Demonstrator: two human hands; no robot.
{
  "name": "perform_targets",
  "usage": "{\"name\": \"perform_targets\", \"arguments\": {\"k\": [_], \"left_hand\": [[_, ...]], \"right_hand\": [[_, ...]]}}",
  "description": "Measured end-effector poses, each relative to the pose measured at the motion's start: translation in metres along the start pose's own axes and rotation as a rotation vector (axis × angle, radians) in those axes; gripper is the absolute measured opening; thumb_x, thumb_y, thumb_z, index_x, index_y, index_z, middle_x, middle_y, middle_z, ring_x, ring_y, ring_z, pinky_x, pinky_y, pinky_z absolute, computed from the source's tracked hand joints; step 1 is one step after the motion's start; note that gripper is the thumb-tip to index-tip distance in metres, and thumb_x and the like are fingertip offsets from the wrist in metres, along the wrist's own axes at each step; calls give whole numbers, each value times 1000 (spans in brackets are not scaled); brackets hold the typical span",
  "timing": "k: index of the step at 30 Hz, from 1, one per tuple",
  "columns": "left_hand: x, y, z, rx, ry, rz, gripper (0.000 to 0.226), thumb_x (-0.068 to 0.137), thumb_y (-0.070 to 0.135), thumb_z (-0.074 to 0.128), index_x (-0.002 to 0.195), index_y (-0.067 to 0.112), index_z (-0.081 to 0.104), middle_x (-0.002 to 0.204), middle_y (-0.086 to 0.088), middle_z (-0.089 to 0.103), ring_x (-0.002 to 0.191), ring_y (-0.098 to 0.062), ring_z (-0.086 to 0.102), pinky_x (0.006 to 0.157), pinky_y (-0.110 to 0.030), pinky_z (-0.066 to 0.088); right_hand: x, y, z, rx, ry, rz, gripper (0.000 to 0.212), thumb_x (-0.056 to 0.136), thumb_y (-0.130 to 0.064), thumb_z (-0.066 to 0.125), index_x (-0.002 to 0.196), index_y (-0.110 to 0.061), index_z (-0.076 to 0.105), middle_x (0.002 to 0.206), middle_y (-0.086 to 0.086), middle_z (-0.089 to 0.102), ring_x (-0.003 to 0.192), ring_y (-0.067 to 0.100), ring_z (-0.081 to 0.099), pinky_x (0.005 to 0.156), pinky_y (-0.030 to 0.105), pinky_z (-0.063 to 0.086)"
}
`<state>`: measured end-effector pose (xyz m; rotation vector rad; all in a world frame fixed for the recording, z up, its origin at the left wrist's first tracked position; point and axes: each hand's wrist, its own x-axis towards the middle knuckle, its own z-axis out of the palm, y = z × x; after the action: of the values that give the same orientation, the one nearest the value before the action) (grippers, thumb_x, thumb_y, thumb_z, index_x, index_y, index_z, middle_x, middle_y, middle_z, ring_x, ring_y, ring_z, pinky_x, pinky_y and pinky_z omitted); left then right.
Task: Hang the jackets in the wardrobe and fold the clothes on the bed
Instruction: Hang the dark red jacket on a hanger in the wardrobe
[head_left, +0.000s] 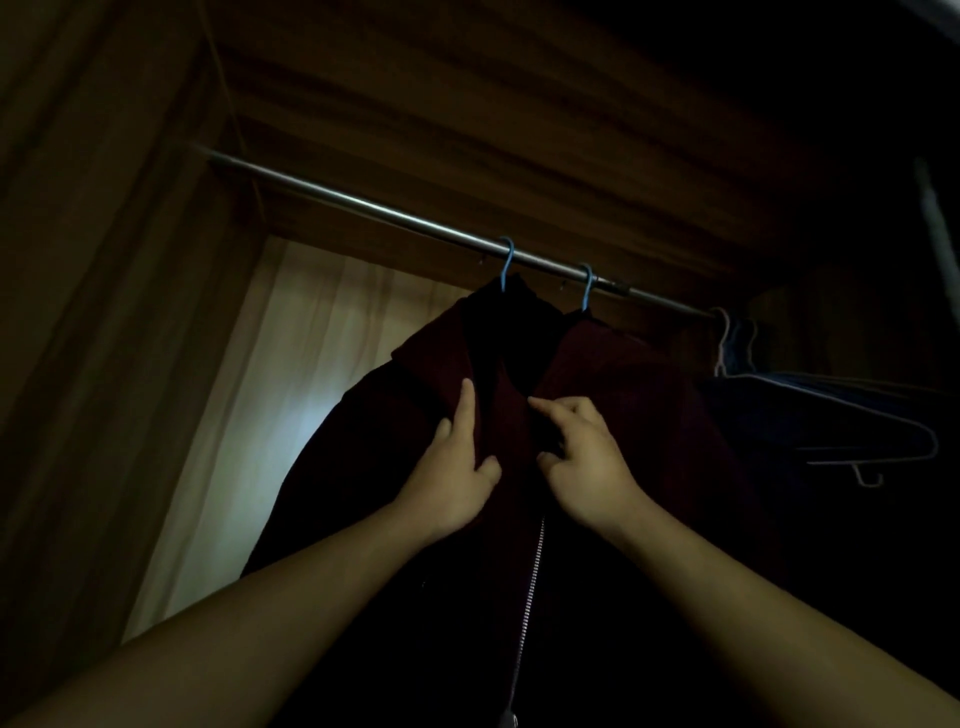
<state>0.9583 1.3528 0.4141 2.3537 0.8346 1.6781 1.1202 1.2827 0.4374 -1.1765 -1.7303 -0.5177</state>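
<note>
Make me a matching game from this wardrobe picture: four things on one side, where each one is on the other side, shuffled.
Things:
1. blue plastic hanger hooks
2. dark red zip-up jacket
3. pale wire hangers
4. silver metal rail

Places:
A. at the rail's far right end
B. gripped below the collar by the left hand and right hand
C. running slantwise across the picture, bearing all the hangers
D. hooked over the rail, just above the jacket

Pairs: 1-D, 2-B, 3-A, 4-C.
</note>
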Motion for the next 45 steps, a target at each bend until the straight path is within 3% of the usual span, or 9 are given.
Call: {"name": "perform_targets", "arguments": {"k": [6, 10, 16, 20, 25, 30, 36, 42, 45], "left_hand": [[-30, 1, -4, 151, 179, 7, 79, 97, 48, 54, 160, 32, 9, 131, 2, 40, 115, -13, 48, 94, -32, 50], [-37, 17, -11, 220, 359, 141, 42, 93, 44, 58, 130, 27, 58, 108, 8, 38, 101, -13, 48, 84, -33, 51], [-65, 68, 1, -177, 150, 371, 9, 94, 14, 61, 91, 22, 63, 55, 9, 47, 51, -6, 47, 53, -21, 39], [-85, 110, 20, -255, 24, 449, 9, 96, 11, 60, 91, 17, 64, 56, 11, 45, 50, -5, 44, 53, -14, 34], [-98, 173, 62, -233, -172, 442, 10, 96, 18, 61, 89, 20, 68, 60, 7, 54, 51, -3, 46, 51, -21, 39], [-110, 214, 133, -242, -370, 242, 12, 97, 24, 61, 107, 21, 68, 81, 3, 69, 68, -15, 70, 61, -34, 61], [-134, 225, 221, -276, -561, -54, 66, 92, 38, 63, 151, 24, 37, 116, 9, 64, 105, -9, 64, 102, -33, 51], [-158, 244, 248, -446, -699, -223, 18, 99, 37, 60, 100, 22, 51, 100, 3, 65, 95, -10, 66, 98, -42, 56], [-164, 249, 247, -485, -703, -242, 14, 100, 32, 60, 104, 24, 51, 106, -1, 63, 95, -10, 67, 91, -39, 59]], "right_hand": [[-31, -10, -5, -182, -49, -95, 56, 92, -14, 65, 146, -19, 52, 156, -9, 26, 145, 9, 19, 96, 0, 11], [-47, -21, -21, -134, -29, -113, 41, 91, -10, 66, 130, -23, 66, 138, -13, 49, 131, 5, 43, 108, 14, 32], [-88, -40, -64, -207, -29, -131, 23, 96, -20, 58, 113, -26, 72, 103, -15, 70, 98, 2, 62, 90, 25, 49], [-124, -28, -101, -596, 189, -137, 39, 89, -38, 49, 123, -25, 65, 122, -3, 56, 120, 22, 47, 98, 43, 39], [-175, 15, -147, -529, -18, 123, 51, 93, -44, 56, 140, -28, 45, 126, -1, 44, 117, 23, 48, 94, 45, 49], [-226, 57, -203, -460, -220, 191, 37, 94, -45, 58, 128, -31, 54, 107, -8, 50, 103, 15, 55, 88, 36, 49], [-275, 86, -245, -238, -242, 220, 14, 96, -31, 60, 85, -27, 67, 81, -7, 63, 76, 8, 59, 71, 31, 51], [-295, 115, -263, -147, -344, 410, 16, 95, -33, 63, 83, -23, 67, 73, -5, 65, 67, 10, 58, 64, 28, 47], [-300, 116, -261, -159, -415, 441, 14, 94, -31, 64, 83, -23, 65, 76, -5, 65, 71, 11, 59, 66, 27, 47]]}}
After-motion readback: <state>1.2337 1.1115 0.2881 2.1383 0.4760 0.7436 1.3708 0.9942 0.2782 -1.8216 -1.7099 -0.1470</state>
